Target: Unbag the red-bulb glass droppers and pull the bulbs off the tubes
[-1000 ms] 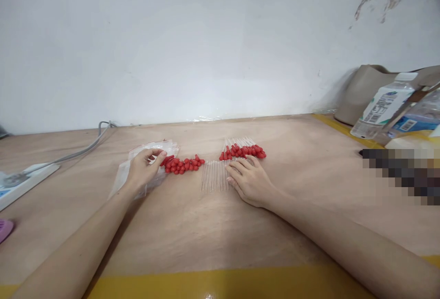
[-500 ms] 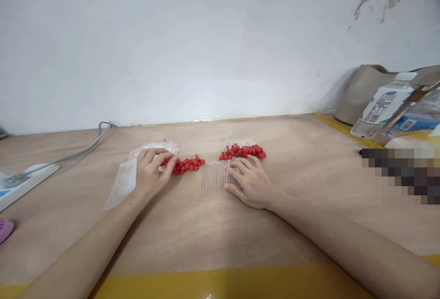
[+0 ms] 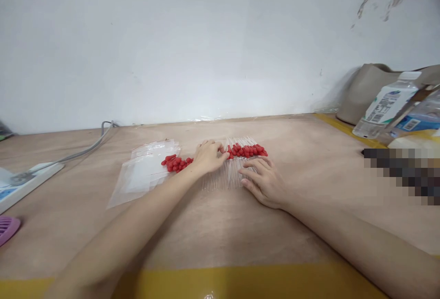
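Observation:
My left hand [image 3: 210, 157] is over the middle of the table, its thumb and forefinger closed at a small red rubber bulb [image 3: 230, 153] near the left end of a row. That row is of droppers, red bulbs [image 3: 250, 151] towards me and pale thin stems [image 3: 245, 141] pointing to the wall. Just in front lie clear thin tubes [image 3: 220, 177], side by side. My right hand [image 3: 263, 179] rests at the right end of these tubes, fingers loosely spread and slightly bent. A heap of loose red bulbs [image 3: 176, 163] sits on the left, partly hidden by my left wrist.
Clear zip bags [image 3: 137, 173] lie left of the heap. Farther left are a power strip [image 3: 30, 184] with a grey cable and a purple object [image 3: 8, 229]. On the right stand a plastic bottle [image 3: 387, 106] and a grey-brown container [image 3: 357, 88]. Yellow tape [image 3: 192, 283] edges the table.
My left hand has moved right, from the loose bulb heap to the left end of the dropper row. My right hand has slid slightly right, uncovering more of the tubes.

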`<state>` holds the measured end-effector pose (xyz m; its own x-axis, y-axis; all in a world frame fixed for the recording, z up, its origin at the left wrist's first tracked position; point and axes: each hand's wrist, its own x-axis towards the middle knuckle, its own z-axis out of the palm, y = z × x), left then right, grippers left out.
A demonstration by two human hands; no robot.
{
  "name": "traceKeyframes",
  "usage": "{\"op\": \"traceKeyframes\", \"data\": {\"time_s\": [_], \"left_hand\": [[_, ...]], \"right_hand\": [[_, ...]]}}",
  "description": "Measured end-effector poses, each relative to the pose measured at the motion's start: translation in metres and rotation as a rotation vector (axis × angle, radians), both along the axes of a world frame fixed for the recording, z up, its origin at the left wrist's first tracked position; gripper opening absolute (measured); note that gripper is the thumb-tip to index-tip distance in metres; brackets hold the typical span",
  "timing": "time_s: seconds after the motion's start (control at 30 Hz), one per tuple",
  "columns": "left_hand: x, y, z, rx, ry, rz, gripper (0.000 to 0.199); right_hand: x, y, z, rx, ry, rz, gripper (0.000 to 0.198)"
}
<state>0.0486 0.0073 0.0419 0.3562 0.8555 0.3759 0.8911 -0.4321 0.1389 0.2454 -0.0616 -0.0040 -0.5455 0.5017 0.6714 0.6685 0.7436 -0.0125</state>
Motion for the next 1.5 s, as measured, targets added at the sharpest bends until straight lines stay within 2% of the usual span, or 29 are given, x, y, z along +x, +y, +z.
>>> {"op": "traceKeyframes", "data": {"time_s": [0.17, 0.37, 0.5, 0.6, 0.67, 0.77, 0.83, 0.93, 1.03, 1.27, 1.4, 1.5], "left_hand": [[0.020, 0.026, -0.003, -0.049, 0.047, 0.063, 0.032], [0.030, 0.035, -0.014, -0.017, 0.112, 0.120, 0.035], [0.029, 0.031, -0.017, 0.031, 0.099, 0.194, 0.034], [0.017, 0.012, -0.016, 0.092, 0.085, 0.205, 0.032], [0.003, -0.007, -0.016, 0.163, 0.098, 0.148, 0.030], [-0.022, -0.039, -0.019, 0.377, 0.174, -0.110, 0.025], [-0.035, -0.056, -0.023, 0.424, 0.188, -0.240, 0.023], [-0.045, -0.072, -0.030, 0.420, 0.140, -0.350, 0.017], [-0.046, -0.076, -0.035, 0.404, 0.084, -0.405, 0.012], [-0.047, -0.076, -0.035, 0.414, 0.006, -0.466, 0.006], [-0.043, -0.077, -0.032, 0.429, -0.002, -0.447, 0.022], [-0.036, -0.075, -0.032, 0.482, 0.034, -0.490, 0.032]], "right_hand": [[0.006, 0.003, -0.003, -0.037, 0.065, -0.039, 0.022], [0.006, 0.003, -0.001, -0.070, 0.097, -0.054, 0.022], [0.006, 0.004, -0.001, -0.060, 0.100, -0.068, 0.021], [0.007, 0.005, -0.003, -0.024, 0.134, -0.101, 0.020], [0.007, 0.006, -0.002, 0.018, 0.177, -0.112, 0.024], [0.007, 0.006, 0.000, 0.099, 0.213, -0.095, 0.042], [0.004, 0.004, 0.002, 0.157, 0.180, -0.065, 0.050], [-0.001, 0.000, 0.004, 0.205, 0.057, -0.015, 0.048], [-0.005, -0.002, 0.003, 0.233, -0.022, 0.007, 0.035], [-0.009, 0.002, 0.000, 0.242, -0.011, 0.020, 0.014], [-0.013, 0.002, -0.001, 0.203, 0.004, 0.031, 0.011], [-0.016, 0.000, 0.000, 0.177, -0.001, 0.040, 0.011]]}}
